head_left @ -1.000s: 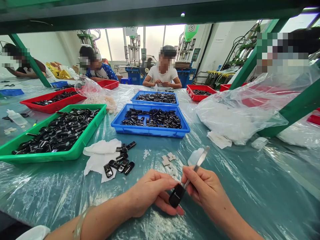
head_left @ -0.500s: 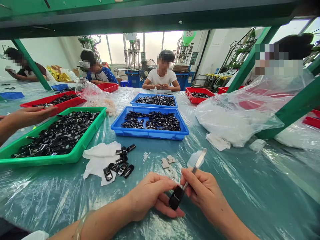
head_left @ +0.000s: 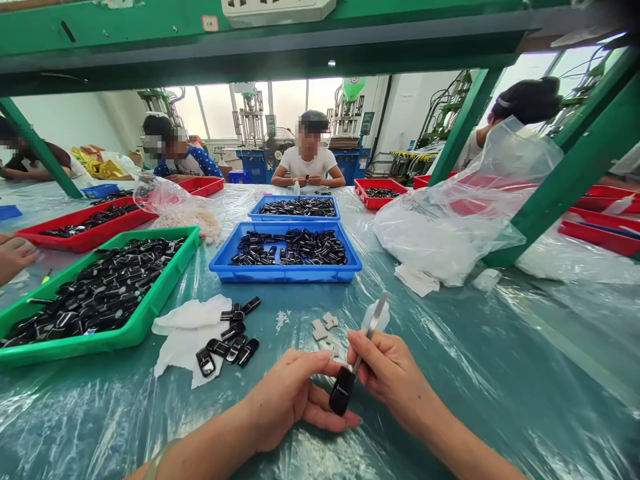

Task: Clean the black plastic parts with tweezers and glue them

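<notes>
My left hand [head_left: 295, 393] is closed on a small glossy black plastic piece [head_left: 343, 390] with a rounded end and fine pale lettering, gripped between thumb and fingers. In my right hand [head_left: 387, 360] is a slim flat metal tool, which looks like tweezers [head_left: 374, 320], held like a pen. Its lower end points down at the upper edge of the black piece; the exact contact is hidden by fingers. Just beyond my hands lie several small whitish square pads [head_left: 325, 325] and some tiny white bits [head_left: 283, 320]. Several similar black pieces [head_left: 233, 333] rest beside and on a white cloth [head_left: 187, 327].
A green tray [head_left: 193, 257] heaped with black pieces stands at left, two blue trays [head_left: 285, 275] ahead. Red trays [head_left: 30, 235] and a clear plastic bag [head_left: 440, 233] lie farther off. Green frame posts [head_left: 565, 193] slant at right. Co-workers sit around; a co-worker's hand [head_left: 15, 257] shows at left.
The view has shifted, so most things sit slightly farther left. My hands keep their hold on the black piece and tweezers. The co-worker's hand at left has drawn back from above the green tray.
</notes>
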The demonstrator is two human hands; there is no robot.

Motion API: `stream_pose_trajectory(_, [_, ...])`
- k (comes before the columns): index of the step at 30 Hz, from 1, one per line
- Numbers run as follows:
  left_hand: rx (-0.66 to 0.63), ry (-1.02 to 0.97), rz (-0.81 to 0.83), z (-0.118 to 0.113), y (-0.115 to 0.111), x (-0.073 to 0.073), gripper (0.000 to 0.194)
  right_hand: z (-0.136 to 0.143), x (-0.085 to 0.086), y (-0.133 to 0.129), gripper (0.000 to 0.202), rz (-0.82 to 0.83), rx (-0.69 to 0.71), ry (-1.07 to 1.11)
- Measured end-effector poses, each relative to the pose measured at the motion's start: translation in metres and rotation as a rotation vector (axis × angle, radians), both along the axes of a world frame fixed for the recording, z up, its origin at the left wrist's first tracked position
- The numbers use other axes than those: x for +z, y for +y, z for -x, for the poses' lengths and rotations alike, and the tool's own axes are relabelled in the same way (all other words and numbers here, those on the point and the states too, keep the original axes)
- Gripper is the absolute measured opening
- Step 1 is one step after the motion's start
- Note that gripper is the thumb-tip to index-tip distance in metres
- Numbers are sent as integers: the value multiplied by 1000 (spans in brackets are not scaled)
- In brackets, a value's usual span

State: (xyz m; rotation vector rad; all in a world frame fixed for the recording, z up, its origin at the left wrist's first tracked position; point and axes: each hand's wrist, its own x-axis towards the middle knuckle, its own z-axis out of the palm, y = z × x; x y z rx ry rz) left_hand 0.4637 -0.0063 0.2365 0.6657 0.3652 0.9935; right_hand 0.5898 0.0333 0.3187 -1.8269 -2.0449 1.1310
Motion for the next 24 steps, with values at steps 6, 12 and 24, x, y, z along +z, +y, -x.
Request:
stream_pose_trajectory(6, [13, 15, -10, -1, -1, 1, 58, -1, -2, 4, 94, -15, 25, -5])
stream_pose_trajectory(12, [17, 35, -7, 0, -2, 2, 59, -2, -1, 3, 96, 19, 26, 5])
stream_pose_trajectory(24, [-7, 58, -13, -2, -4, -4, 50, 1, 2, 5, 97, 20, 18, 6])
